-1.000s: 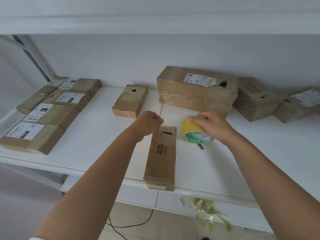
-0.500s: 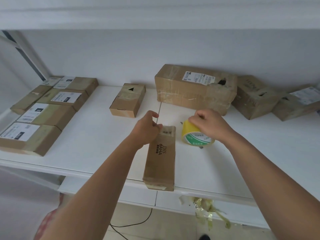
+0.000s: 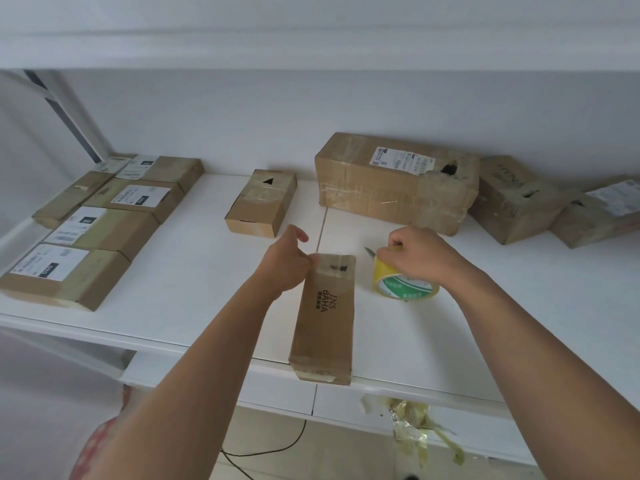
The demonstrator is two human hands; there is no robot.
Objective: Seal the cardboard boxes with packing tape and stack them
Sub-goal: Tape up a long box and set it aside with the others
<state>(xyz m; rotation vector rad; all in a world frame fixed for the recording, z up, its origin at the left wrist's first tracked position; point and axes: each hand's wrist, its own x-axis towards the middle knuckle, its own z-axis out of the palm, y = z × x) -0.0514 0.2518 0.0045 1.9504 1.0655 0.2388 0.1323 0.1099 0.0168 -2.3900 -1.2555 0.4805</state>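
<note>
Progress, judged from the present layout: sealing under way, stacking not begun. Every box in view lies singly on the surface, none on top of another.

1. Table (image 3: 194, 289): white, two panels meeting at a seam toward 12 o'clock. White wall behind, a white ledge above, pale floor below with a dark cable.
2. Big box (image 3: 398, 183), at 1 o'clock: clear tape bands visible, a torn hole by its label. Appears sealed.
3. Two more boxes at 2 to 3 o'clock, each with a slot or hole; seal cannot be told.
4. Flat boxes (image 3: 104, 216), a group at 9 to 10 o'clock, labelled, lying side by side. Appear sealed.
5. Small box (image 3: 261, 202), at 12 o'clock: taped across its top.
6. Long box (image 3: 325, 313), centre, near end overhanging the table's front edge. Tape shows at both ends. This is the piece in work.
7. Tape roll (image 3: 403, 284), yellow, just right of the long box, resting on the table.
8. Left hand (image 3: 285, 263): fingers curled against the long box's far left corner; whether it pinches a tape end cannot be told.
9. Right hand (image 3: 417, 256): clamped over the tape roll.
10. Blade tip (image 3: 369, 251): beside the roll.
11. Tape scraps (image 3: 415, 424): hanging below the front edge, 5 o'clock.
</note>
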